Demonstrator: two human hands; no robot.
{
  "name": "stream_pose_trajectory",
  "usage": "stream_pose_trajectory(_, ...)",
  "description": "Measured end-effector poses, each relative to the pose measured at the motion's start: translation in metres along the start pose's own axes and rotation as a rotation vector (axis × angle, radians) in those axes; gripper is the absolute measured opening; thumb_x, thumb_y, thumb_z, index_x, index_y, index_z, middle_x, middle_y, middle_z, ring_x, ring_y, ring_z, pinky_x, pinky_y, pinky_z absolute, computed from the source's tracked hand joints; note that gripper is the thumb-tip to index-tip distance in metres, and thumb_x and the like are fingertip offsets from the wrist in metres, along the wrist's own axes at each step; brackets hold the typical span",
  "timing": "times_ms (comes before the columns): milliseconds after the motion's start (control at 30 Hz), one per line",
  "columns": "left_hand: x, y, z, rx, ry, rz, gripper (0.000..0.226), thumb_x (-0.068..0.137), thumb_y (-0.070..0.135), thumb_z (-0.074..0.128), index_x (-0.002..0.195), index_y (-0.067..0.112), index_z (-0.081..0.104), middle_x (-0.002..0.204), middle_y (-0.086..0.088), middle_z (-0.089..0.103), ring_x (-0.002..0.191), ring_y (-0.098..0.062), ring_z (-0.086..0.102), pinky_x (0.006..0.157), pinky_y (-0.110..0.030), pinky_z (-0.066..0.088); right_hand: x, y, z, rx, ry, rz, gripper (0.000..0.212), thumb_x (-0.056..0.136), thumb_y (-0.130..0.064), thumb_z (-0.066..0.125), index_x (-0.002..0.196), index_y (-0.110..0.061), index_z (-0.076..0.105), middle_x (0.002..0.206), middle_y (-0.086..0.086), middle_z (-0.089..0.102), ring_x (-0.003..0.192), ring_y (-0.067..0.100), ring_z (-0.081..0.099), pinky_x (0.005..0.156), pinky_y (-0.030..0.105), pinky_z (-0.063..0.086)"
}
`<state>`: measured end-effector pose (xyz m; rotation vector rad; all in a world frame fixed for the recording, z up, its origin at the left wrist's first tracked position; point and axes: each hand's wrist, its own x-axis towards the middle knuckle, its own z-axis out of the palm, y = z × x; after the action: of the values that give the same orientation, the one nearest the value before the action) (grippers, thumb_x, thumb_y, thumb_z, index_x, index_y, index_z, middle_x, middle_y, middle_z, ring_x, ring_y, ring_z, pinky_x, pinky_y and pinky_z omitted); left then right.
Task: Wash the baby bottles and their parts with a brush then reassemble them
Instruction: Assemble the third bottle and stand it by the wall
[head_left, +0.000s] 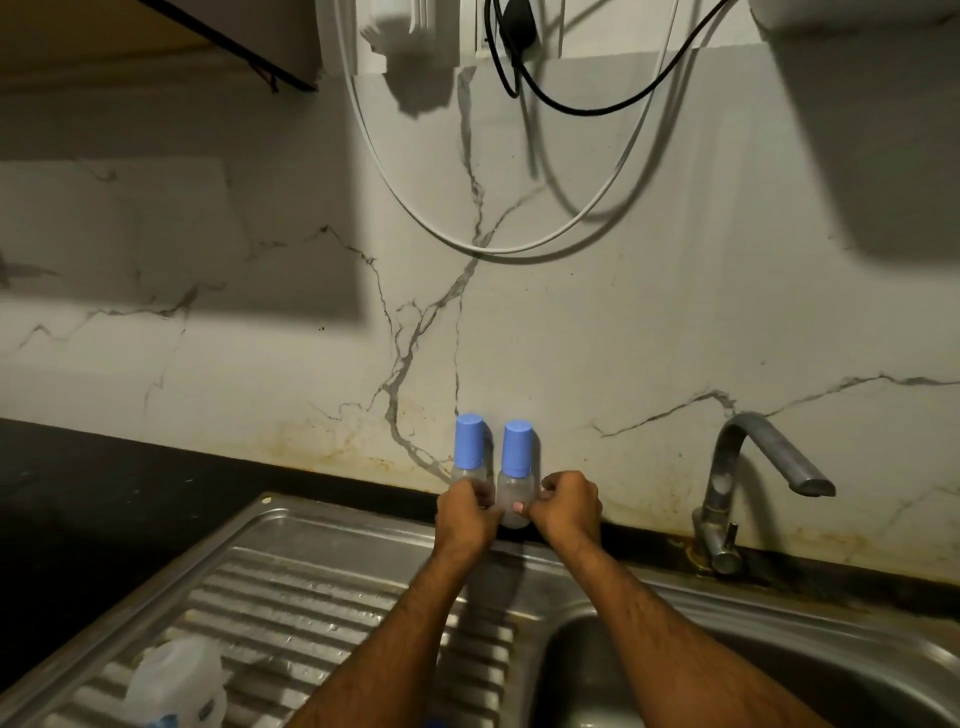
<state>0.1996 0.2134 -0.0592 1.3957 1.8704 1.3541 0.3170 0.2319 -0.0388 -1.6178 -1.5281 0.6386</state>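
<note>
Two clear baby bottles with blue caps stand upright side by side against the marble wall, behind the sink. My left hand (465, 512) wraps around the lower body of the left bottle (469, 448). My right hand (569, 506) grips the lower body of the right bottle (514, 467), thumb across its front. Both caps are on. No brush is in view.
A steel sink unit with a ribbed drainboard (291, 613) lies to the left and a basin (727, 691) to the right. A metal tap (748, 483) stands at the right. A translucent plastic container (179, 686) rests on the drainboard. Cables (498, 249) hang on the wall above.
</note>
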Motion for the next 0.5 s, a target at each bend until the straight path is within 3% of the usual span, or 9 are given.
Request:
stream_pose_trajectory(100, -0.016, 0.005, -0.011, 0.025, 0.001, 0.018, 0.021, 0.085, 0.009, 0.072, 0.093, 0.023, 0.059, 0.1, 0.0, 0.067, 0.096, -0.013, 0.065, 0.085, -0.027, 0.053, -0.018, -0.002, -0.012, -0.002, -0.011, 0.003, 0.033, 0.07, -0.025, 0.091, 0.088, -0.012, 0.067, 0.087, -0.001, 0.071, 0.081, 0.016, 0.063, 0.066, 0.023, 0.044)
stream_pose_trajectory(167, -0.026, 0.007, -0.019, 0.033, 0.0, 0.02, 0.021, 0.086, 0.011, 0.073, 0.104, 0.016, 0.063, 0.105, -0.002, 0.067, 0.097, -0.013, 0.064, 0.087, -0.026, 0.052, -0.031, -0.002, -0.019, 0.007, -0.023, -0.013, 0.034, 0.07, -0.026, 0.091, 0.088, -0.014, 0.065, 0.084, -0.003, 0.067, 0.08, 0.014, 0.063, 0.065, 0.02, 0.041)
stream_pose_trajectory(333, -0.064, 0.015, -0.05, 0.074, 0.013, 0.044, 0.035, 0.087, 0.013, 0.072, 0.121, 0.008, 0.063, 0.114, -0.005, 0.069, 0.105, -0.015, 0.064, 0.095, -0.029, 0.052, -0.07, -0.01, -0.031, 0.029, -0.04, -0.054, 0.032, 0.07, -0.025, 0.091, 0.091, -0.016, 0.069, 0.087, -0.003, 0.072, 0.087, 0.014, 0.07, 0.07, 0.023, 0.05)
stream_pose_trajectory(500, -0.105, 0.016, -0.088, 0.124, 0.033, 0.05, 0.038, 0.086, 0.017, 0.075, 0.121, 0.009, 0.064, 0.115, -0.005, 0.069, 0.103, -0.016, 0.065, 0.094, -0.034, 0.054, -0.119, -0.026, -0.048, 0.047, -0.077, -0.11, 0.034, 0.07, -0.024, 0.091, 0.093, -0.015, 0.068, 0.09, -0.002, 0.071, 0.088, 0.014, 0.067, 0.074, 0.022, 0.048)
